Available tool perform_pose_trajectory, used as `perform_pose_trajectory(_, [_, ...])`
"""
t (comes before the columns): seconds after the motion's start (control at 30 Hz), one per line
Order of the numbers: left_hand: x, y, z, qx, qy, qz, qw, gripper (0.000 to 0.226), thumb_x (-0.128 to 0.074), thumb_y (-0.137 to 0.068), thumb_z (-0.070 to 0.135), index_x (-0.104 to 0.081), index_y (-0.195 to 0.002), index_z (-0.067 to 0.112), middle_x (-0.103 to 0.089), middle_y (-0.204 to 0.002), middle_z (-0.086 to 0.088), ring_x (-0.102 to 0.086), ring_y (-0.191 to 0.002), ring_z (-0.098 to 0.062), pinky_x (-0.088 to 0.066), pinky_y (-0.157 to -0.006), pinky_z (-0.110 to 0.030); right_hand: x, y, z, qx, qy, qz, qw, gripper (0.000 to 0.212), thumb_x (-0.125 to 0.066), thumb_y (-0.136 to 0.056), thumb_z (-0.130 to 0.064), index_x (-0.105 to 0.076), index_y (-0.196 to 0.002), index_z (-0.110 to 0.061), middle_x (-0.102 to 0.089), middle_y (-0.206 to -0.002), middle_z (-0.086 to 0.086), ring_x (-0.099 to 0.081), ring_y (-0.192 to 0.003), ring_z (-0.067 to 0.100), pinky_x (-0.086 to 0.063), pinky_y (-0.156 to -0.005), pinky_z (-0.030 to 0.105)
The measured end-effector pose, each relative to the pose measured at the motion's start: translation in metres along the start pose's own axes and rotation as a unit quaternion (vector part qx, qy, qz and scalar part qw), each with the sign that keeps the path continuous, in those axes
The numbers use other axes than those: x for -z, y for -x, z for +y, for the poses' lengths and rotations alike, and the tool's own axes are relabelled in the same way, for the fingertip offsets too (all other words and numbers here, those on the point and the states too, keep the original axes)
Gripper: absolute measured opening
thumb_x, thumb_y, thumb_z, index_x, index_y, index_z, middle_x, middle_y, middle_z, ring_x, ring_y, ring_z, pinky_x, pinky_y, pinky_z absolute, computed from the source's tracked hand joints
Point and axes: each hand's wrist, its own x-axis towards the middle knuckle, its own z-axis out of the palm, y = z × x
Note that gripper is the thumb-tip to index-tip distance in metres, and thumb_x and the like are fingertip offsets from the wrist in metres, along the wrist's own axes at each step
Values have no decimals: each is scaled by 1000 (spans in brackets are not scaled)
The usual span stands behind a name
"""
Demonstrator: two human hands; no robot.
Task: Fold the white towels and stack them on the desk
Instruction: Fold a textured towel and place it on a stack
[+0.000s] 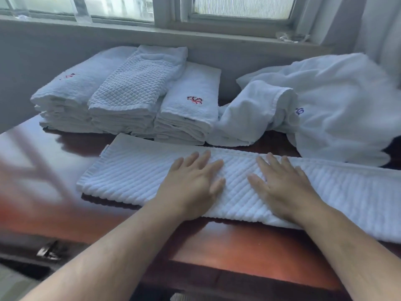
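On the reddish-brown desk [227, 242], near its front edge, lies a long white ribbed towel [134, 177], folded lengthwise into a strip that runs from left of centre out past the right edge of view. Diagonal ribbing on its upper face; hemmed short end at the left, lying flat.

Left hand [193, 183] flat on the towel, palm down, fingers straight and slightly spread, tips pointing away from the person. Holds nothing; presses the cloth. Right hand [282, 187] beside it, same posture: palm down, fingers extended and fanned, thumb angled toward the left hand. The two hands sit close together near the towel's middle, not touching each other. Both forearms bare, reaching in from the bottom of view.

Behind the strip, against the wall under the window [238, 9], three stacks of folded white towels stand side by side, touching. Left stack [71, 98] shows a small red embroidered mark on top. Middle stack [134, 88] has a waffle-textured top towel and is the tallest toward the back. Right stack [191, 109] carries a red embroidered mark near its front edge.

To the right of the stacks, a heap of unfolded white towels [325, 105] lies crumpled, one rolled end touching the right stack; a small blue embroidered mark shows on it. Heap's right side is blurred.

Desk surface is glossy, reflecting window light at the left. Far left of view is motion-blurred; a dark metallic object [47, 252] at lower left is too blurred to identify
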Motion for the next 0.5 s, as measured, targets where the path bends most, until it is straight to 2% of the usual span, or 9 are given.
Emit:
perform_pose_trajectory(0.17, [2, 17, -16, 43, -2, -18, 999, 63, -17, -100, 61, -9, -159, 40, 1, -169, 10, 5, -154, -13, 5, -124, -40, -5, 0, 0, 0, -3, 3, 1000, 85, -4, -87, -73, 0, -162, -33, 8, -170, -3, 14, -156, 24, 5, -124, 49])
perform_pose_trajectory(0.27, [6, 33, -27, 53, -9, -31, 998, 70, -11, -94, 66, -4, -159, 40, 6, -168, 11, 9, -154, -13, 6, -124, -41, -5, -5, -19, 8, -7, -24, 1000, 88, -4, -85, -75, 1, -162, -32, 13, -170, 0, 19, -154, 26, 9, -123, 51])
perform_pose_trajectory(0.37, [11, 46, -42, 79, -11, -28, 996, 72, -10, -93, 68, -4, -159, 40, 5, -168, 12, 9, -154, -12, 5, -124, -41, -7, -10, -53, 62, -26, -28, 997, 81, -10, -91, -72, -4, -162, -32, 13, -170, 1, 20, -154, 26, 12, -122, 52])
perform_pose_trajectory(0.5, [22, 59, -77, 139, -15, -21, 990, 66, -15, -98, 64, -8, -159, 40, 2, -168, 12, 6, -155, -13, 2, -123, -45, -11, -16, -101, 169, -39, -26, 985, 71, -15, -98, -65, -11, -161, -32, 8, -170, 2, 17, -155, 27, 9, -123, 53])
